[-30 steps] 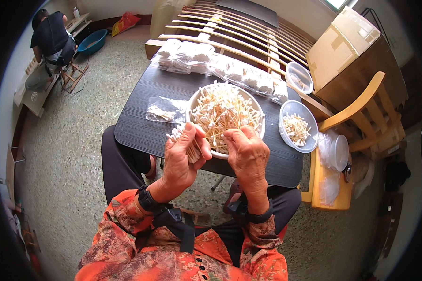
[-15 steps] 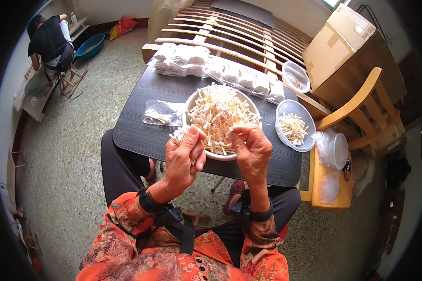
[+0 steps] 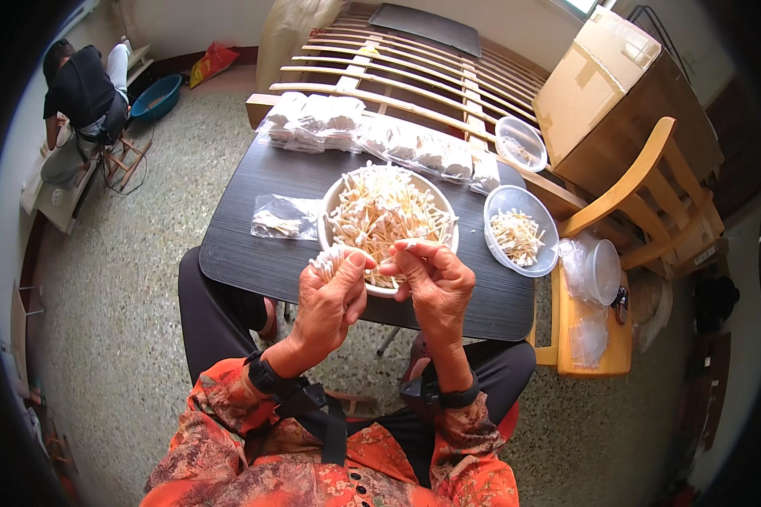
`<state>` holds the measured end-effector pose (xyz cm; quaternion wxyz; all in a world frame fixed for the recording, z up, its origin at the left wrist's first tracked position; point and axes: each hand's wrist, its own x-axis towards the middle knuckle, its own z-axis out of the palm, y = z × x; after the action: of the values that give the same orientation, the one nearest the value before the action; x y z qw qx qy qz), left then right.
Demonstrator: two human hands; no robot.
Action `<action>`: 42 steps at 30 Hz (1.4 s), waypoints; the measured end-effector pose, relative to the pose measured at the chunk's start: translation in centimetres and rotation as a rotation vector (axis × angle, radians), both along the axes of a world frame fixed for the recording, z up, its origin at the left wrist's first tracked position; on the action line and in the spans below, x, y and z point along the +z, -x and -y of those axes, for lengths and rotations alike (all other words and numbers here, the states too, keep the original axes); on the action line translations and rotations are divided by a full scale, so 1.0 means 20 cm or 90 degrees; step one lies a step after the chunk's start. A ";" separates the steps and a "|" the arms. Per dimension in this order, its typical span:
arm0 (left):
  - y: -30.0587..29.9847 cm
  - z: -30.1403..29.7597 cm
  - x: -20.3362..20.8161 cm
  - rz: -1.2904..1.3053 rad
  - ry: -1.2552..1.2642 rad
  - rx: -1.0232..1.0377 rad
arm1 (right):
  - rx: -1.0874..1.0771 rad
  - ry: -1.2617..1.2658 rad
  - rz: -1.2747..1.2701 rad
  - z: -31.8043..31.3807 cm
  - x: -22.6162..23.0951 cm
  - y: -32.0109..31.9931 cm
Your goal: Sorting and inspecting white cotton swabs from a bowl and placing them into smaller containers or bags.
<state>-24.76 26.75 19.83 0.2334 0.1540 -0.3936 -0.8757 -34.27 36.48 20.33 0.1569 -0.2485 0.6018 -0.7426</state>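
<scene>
A white bowl (image 3: 324, 221) on the dark table is heaped with loose cotton swabs (image 3: 389, 207). Over its near left rim my left hand (image 3: 327, 296) is closed round a bunch of cotton swabs (image 3: 330, 260), their white tips poking out past the thumb. Just to the right, above the near rim, my right hand (image 3: 435, 283) pinches with thumb and forefinger at what looks like a cotton swab (image 3: 407, 244). Its other fingers curl in, and the two hands almost meet. Left of the bowl lies a clear plastic bag (image 3: 283, 217) with a few swabs inside.
Filled clear packs (image 3: 313, 118) line the table's far edge. A clear tub (image 3: 520, 253) of swabs stands at the right, another tub (image 3: 520, 144) behind it. A wooden chair (image 3: 596, 334) holds plastic bags and a lid. A cardboard box (image 3: 609, 84) is beyond. A person (image 3: 84, 89) sits far left.
My right hand has moved left and slightly down, closer to the left hand. The whole view has shifted a little. My left hand keeps its bunch of swabs.
</scene>
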 end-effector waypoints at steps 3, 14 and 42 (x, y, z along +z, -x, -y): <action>0.00 0.00 0.00 -0.001 0.004 -0.001 | -0.024 -0.006 0.041 0.00 0.03 -0.01; -0.01 -0.06 0.00 0.034 0.056 0.008 | 0.054 0.247 0.395 -0.02 0.00 -0.02; -0.01 -0.05 -0.05 -0.009 -0.010 0.013 | 0.111 0.238 0.465 0.00 0.01 -0.17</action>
<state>-24.57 27.79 18.91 0.2439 0.1532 -0.3835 -0.8775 -30.96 36.58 20.52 0.3742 -0.0432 0.3379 -0.8625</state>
